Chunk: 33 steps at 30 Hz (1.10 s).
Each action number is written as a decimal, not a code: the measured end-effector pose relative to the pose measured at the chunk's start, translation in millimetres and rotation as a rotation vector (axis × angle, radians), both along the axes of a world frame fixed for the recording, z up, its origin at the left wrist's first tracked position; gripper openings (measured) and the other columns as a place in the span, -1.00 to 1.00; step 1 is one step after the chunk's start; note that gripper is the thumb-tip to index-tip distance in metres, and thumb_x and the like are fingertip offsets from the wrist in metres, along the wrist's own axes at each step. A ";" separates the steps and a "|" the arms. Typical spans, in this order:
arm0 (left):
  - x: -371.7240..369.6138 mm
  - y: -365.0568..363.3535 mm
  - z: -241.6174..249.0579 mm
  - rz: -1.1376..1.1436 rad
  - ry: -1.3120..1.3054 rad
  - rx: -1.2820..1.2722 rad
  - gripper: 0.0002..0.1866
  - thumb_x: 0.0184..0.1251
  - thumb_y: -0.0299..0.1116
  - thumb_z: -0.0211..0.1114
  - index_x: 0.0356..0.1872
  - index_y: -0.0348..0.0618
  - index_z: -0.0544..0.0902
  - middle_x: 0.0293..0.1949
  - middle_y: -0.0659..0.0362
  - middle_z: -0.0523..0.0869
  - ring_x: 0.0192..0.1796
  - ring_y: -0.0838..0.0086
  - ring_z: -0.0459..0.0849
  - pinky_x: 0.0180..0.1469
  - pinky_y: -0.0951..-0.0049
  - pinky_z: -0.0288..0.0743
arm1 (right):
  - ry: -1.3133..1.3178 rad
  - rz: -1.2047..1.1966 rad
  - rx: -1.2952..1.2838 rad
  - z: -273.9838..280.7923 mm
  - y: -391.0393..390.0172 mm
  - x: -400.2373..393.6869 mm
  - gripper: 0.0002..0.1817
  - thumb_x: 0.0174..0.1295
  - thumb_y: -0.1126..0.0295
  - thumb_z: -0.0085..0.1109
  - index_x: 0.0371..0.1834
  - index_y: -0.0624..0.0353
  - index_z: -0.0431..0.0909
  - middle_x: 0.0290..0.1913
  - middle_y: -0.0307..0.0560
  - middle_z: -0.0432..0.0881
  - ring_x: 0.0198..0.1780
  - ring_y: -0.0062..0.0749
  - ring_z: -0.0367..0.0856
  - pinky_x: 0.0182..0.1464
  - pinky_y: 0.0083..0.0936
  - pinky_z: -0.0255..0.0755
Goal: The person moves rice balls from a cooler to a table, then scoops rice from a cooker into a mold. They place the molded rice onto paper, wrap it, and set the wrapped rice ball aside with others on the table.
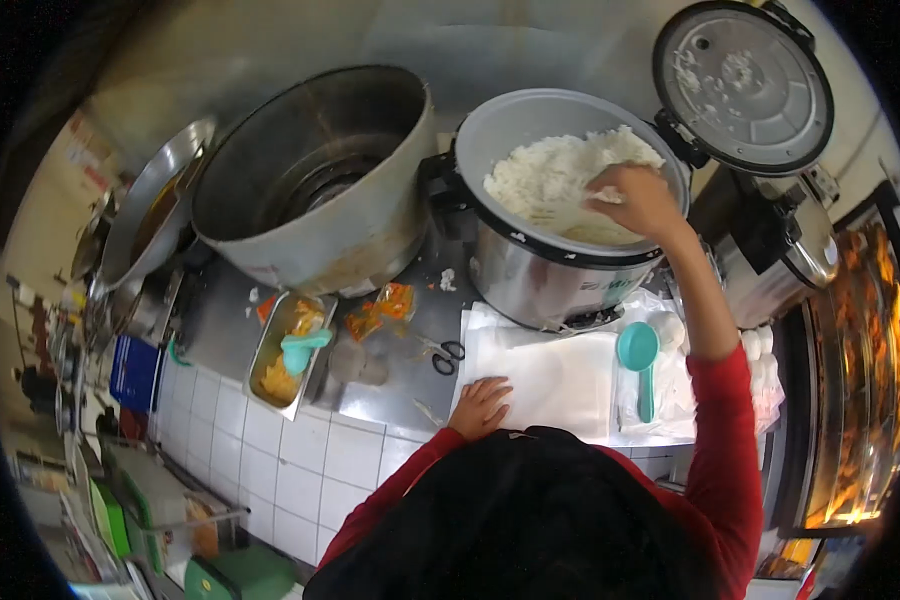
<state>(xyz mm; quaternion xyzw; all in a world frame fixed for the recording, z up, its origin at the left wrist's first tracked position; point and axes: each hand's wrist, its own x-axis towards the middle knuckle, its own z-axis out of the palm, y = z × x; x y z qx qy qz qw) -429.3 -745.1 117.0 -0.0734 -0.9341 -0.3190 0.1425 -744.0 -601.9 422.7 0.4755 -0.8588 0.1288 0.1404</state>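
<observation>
My right hand (638, 205) reaches inside a large rice cooker (560, 275), its fingers curled round some of the white cooked rice (545, 168) heaped there. Grains cling about the fingertips. At the left edge of a stack of white paper sheets (550, 385), my left hand (482, 405) lies flat with its fingers spread, holding nothing. A teal scoop (638, 348) rests on clear plastic to the right of the paper. Black-handled scissors (446, 358) lie just above and left of my left hand.
The cooker's lid (745, 90) stands raised at the back right. A big metal pot (380, 225) sits left of the cooker. In front of it are a metal tray (265, 350) of yellow food with a teal-handled utensil (305, 345), and orange packets (382, 310). A lit display case (855, 370) borders the right.
</observation>
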 end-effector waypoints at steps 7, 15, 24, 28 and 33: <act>-11.1 -10.9 -33.1 0.011 0.069 0.079 -0.69 0.23 -0.22 0.23 0.01 0.10 0.57 0.10 0.28 0.53 0.14 0.33 0.45 0.09 0.25 0.29 | 0.133 0.085 0.747 -11.6 -56.6 -33.6 -0.72 -0.20 0.17 0.37 -0.36 -0.05 0.69 -0.34 -0.07 0.69 -0.14 -0.15 0.64 0.04 -0.07 0.35; -8.6 -17.4 -38.9 -0.047 -0.007 0.143 -0.69 0.25 -0.24 0.24 0.02 0.09 0.57 0.12 0.25 0.53 0.13 0.30 0.49 0.11 0.23 0.30 | -0.024 -0.144 -0.029 108.1 66.2 50.3 -0.69 0.05 0.45 0.24 -0.09 0.10 0.55 -0.44 -0.01 0.61 -0.36 -0.29 0.63 -0.29 -0.47 0.42; -8.9 -8.4 -21.9 0.033 -0.006 0.137 -0.71 0.16 -0.40 0.17 -0.06 0.05 0.58 0.09 0.22 0.54 0.14 0.26 0.45 0.13 0.16 0.29 | -0.678 -0.815 -0.705 -68.4 245.5 140.2 -0.74 0.25 0.42 0.15 0.00 0.18 0.52 -0.59 -0.39 0.41 -0.64 -0.80 0.21 -0.65 -0.74 0.04; -8.1 -5.0 -21.3 0.015 -0.058 0.129 -0.70 0.18 -0.43 0.17 -0.03 -0.02 0.55 0.10 0.18 0.51 0.20 0.27 0.40 0.23 0.15 0.21 | -0.905 -0.772 -0.649 -172.5 226.5 130.4 -0.73 0.24 0.36 0.15 -0.02 0.20 0.52 -0.68 -0.35 0.31 -0.73 -0.71 0.20 -0.70 -0.64 0.03; -1.4 -4.9 -20.3 0.032 0.072 0.081 -0.68 0.09 -0.41 0.25 -0.08 -0.03 0.51 0.11 0.17 0.46 0.17 0.28 0.40 0.09 0.17 0.24 | -0.596 -0.600 -0.542 -262.6 215.0 75.5 -0.70 0.23 0.34 0.18 -0.02 0.25 0.54 -0.66 -0.30 0.28 -0.60 -0.61 0.27 -0.56 -0.56 0.15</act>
